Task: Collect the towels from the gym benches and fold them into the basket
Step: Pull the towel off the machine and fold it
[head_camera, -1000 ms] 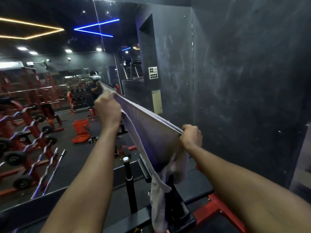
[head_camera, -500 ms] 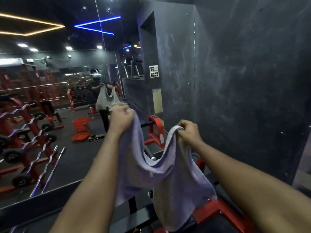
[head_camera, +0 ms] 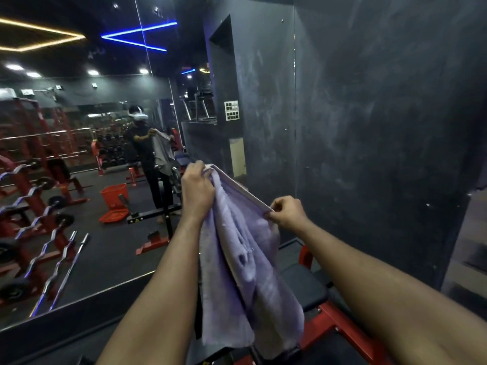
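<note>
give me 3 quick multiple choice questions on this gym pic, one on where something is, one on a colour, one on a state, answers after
1. Where is the basket?
A) on a shelf
B) on the floor at left
C) hung on the wall

2. What colour is the towel?
A) red
B) green
C) pale purple

3. How is the towel held?
A) left hand and right hand both grip its top edge
B) by one hand only
C) not held, folded flat

Answers:
1 B, the red basket stands on the dark floor, seen in the mirror.
2 C, the cloth looks pale purple in this light.
3 A, each hand has a top corner and the rest hangs down.
</note>
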Tool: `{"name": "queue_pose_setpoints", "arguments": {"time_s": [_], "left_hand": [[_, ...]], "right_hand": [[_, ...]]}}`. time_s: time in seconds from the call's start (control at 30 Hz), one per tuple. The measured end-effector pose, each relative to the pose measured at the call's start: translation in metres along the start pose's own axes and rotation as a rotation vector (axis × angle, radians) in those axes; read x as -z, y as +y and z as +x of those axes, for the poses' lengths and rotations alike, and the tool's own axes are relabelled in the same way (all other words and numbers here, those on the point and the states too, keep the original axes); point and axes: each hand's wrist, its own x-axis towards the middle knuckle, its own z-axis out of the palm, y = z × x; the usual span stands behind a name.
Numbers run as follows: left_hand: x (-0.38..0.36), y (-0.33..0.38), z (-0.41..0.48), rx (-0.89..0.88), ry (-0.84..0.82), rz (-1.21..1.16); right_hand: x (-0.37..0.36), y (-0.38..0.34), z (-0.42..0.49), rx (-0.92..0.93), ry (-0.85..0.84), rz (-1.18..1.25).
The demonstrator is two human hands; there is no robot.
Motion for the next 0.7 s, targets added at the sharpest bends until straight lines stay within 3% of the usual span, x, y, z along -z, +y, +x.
{"name": "queue_pose_setpoints", "arguments": {"time_s": [0.17,0.3,0.4,0.5,0.57,0.7], "left_hand": [[0.003,0.003,0.009,0.002,0.274,0.02],[0.007,0.009,0.009,0.036,0.422,0.033],[0.013,0.007,0.015,0.085,0.498,0.048],[0.02,0.001,0.021,0.11,0.567,0.056],[0.023,-0.002,0.023,0.136,0.591,0.061],[0.025,-0.007,0.024,0.169,0.619,0.103]], "right_hand": [[-0.008,0.012,-0.005,-0.116,-0.021,-0.011],[-0.015,0.014,-0.007,-0.06,-0.055,0.069],[-0.018,0.021,-0.007,0.015,-0.244,0.128],[-0.022,0.032,-0.007,0.012,-0.392,0.008],[-0.026,0.039,-0.006,-0.045,-0.312,0.006],[-0.018,0.035,-0.009,-0.196,0.071,0.005]]}}
